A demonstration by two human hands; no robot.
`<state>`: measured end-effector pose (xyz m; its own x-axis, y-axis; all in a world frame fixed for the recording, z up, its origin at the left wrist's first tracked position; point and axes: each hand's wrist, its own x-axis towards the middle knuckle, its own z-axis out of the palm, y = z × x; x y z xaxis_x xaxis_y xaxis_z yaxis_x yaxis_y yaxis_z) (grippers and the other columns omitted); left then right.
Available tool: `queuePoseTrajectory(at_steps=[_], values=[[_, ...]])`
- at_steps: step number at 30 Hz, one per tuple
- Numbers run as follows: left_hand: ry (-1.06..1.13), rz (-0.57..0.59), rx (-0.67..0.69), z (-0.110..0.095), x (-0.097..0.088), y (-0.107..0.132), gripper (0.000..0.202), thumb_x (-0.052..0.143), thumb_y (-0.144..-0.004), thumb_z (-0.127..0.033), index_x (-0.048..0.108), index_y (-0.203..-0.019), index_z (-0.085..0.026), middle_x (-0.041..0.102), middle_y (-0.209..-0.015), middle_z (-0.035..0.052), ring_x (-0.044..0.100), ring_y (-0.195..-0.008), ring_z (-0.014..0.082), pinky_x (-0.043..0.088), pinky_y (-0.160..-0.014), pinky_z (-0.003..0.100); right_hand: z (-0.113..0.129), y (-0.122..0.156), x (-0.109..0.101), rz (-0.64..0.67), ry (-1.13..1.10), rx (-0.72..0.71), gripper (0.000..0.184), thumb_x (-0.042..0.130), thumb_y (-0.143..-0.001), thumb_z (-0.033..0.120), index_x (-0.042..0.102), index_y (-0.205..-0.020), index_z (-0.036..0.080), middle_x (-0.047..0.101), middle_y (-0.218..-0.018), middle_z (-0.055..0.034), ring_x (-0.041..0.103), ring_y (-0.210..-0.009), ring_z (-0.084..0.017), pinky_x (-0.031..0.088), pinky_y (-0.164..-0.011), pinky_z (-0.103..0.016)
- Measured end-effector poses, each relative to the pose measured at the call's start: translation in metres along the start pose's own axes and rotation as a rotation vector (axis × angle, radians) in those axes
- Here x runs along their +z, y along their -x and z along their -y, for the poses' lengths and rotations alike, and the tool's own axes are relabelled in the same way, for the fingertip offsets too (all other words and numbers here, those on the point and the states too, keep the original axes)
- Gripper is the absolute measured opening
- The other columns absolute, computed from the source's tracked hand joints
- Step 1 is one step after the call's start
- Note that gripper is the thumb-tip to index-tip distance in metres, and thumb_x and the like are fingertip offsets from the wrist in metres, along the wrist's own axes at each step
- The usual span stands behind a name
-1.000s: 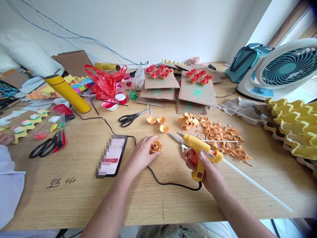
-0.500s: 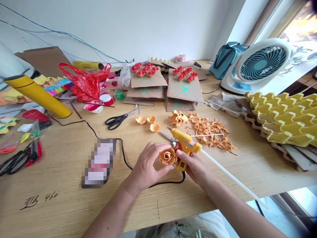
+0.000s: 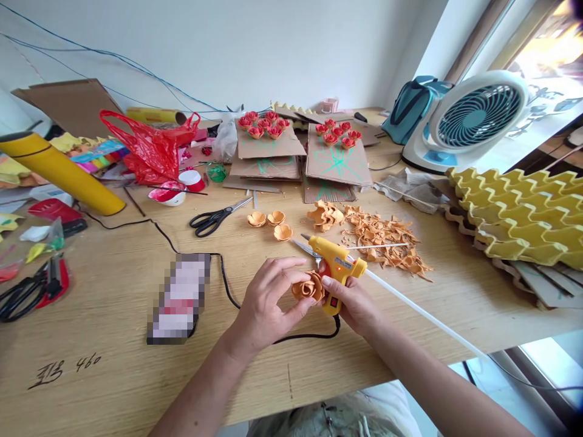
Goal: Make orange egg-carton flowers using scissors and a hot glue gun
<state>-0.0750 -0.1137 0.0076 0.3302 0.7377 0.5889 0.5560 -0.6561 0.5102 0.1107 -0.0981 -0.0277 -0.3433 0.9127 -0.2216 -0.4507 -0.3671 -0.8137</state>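
Between the thumb and fingers of my left hand [image 3: 266, 300] is an orange rose-like flower [image 3: 306, 287] with layered petals, its centre facing up towards me. My right hand [image 3: 355, 300] is wrapped round the handle of a yellow hot glue gun [image 3: 334, 258], whose nozzle points up and to the left. A long white glue stick [image 3: 423, 311] sticks out of its back. The thumb of my right hand also touches the flower's right edge. Beyond the hands lie several loose orange petal cups [image 3: 283, 232]. Metal scissor blades [image 3: 306, 249] are partly hidden behind the gun.
Orange scraps [image 3: 382, 237] spread behind the gun, beside an orange carton piece [image 3: 325, 216]. Black scissors [image 3: 219, 218] lie further left. Red flowers [image 3: 264, 124] stand on cardboard at the back. Yellow egg trays [image 3: 519, 218] are stacked right, near a fan [image 3: 478, 121]. The gun's black cord crosses the table.
My left thumb and fingers have shifted on the flower, with the thumb now over its lower petals. The flower has tilted slightly. My right hand still holds the glue gun.
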Motion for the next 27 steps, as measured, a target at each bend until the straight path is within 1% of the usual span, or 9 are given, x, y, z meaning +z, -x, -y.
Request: queuePoseTrajectory(at_steps=[4, 7, 14, 19, 24, 27], values=[[-0.002, -0.023, -0.008, -0.0004, 0.0001, 0.0001, 0.02, 0.069, -0.088, -0.02, 0.065, -0.107, -0.024, 0.069, -0.119, 0.0089, 0.066, -0.109, 0.0232, 0.055, -0.096, 0.04, 0.001, 0.0007, 0.0018, 0.019, 0.0, -0.013, 0.042, 0.089, -0.068, 0.052, 0.065, -0.091, 0.027, 0.068, -0.079, -0.0009, 0.06, -0.065, -0.017, 0.049, -0.062, -0.031], [-0.007, -0.039, -0.02, 0.0001, 0.0006, 0.0005, 0.019, 0.068, -0.089, -0.02, 0.065, -0.107, -0.024, 0.069, -0.119, 0.009, 0.066, -0.109, 0.0232, 0.055, -0.096, 0.04, 0.0007, 0.0007, 0.0013, 0.038, 0.018, -0.01, 0.043, 0.09, -0.069, 0.05, 0.064, -0.094, 0.027, 0.068, -0.082, -0.0016, 0.061, -0.066, -0.018, 0.049, -0.064, -0.033], [0.021, -0.05, -0.034, 0.0012, 0.0011, 0.0009, 0.022, 0.069, -0.089, -0.019, 0.067, -0.11, -0.024, 0.069, -0.118, 0.0088, 0.066, -0.11, 0.0231, 0.056, -0.096, 0.039, 0.0012, 0.0006, 0.0005, 0.049, 0.005, -0.021, 0.04, 0.088, -0.072, 0.048, 0.063, -0.094, 0.027, 0.067, -0.082, -0.0003, 0.062, -0.066, -0.016, 0.049, -0.065, -0.032], [0.042, -0.04, -0.042, 0.0014, 0.0004, 0.0007, 0.022, 0.07, -0.089, -0.019, 0.066, -0.11, -0.023, 0.068, -0.119, 0.0092, 0.066, -0.111, 0.0226, 0.056, -0.097, 0.039, 0.0015, 0.0005, -0.0003, 0.049, 0.028, -0.029, 0.039, 0.087, -0.073, 0.049, 0.063, -0.094, 0.026, 0.067, -0.08, -0.0011, 0.062, -0.067, -0.017, 0.048, -0.065, -0.032], [0.041, -0.027, -0.062, 0.0023, 0.0007, 0.0008, 0.02, 0.07, -0.09, -0.021, 0.068, -0.109, -0.025, 0.069, -0.119, 0.009, 0.066, -0.112, 0.0234, 0.057, -0.097, 0.04, 0.0, 0.0005, -0.0011, 0.029, 0.037, -0.037, 0.039, 0.089, -0.071, 0.047, 0.064, -0.093, 0.026, 0.066, -0.081, -0.0007, 0.059, -0.067, -0.017, 0.049, -0.065, -0.033], [0.074, -0.008, -0.079, 0.0039, 0.0016, 0.0005, 0.021, 0.07, -0.09, -0.019, 0.068, -0.11, -0.025, 0.07, -0.118, 0.0082, 0.067, -0.111, 0.0221, 0.057, -0.097, 0.038, 0.0004, 0.0001, -0.0003, 0.019, 0.035, -0.049, 0.039, 0.089, -0.071, 0.047, 0.064, -0.092, 0.026, 0.066, -0.079, -0.0002, 0.06, -0.067, -0.016, 0.048, -0.065, -0.032]])
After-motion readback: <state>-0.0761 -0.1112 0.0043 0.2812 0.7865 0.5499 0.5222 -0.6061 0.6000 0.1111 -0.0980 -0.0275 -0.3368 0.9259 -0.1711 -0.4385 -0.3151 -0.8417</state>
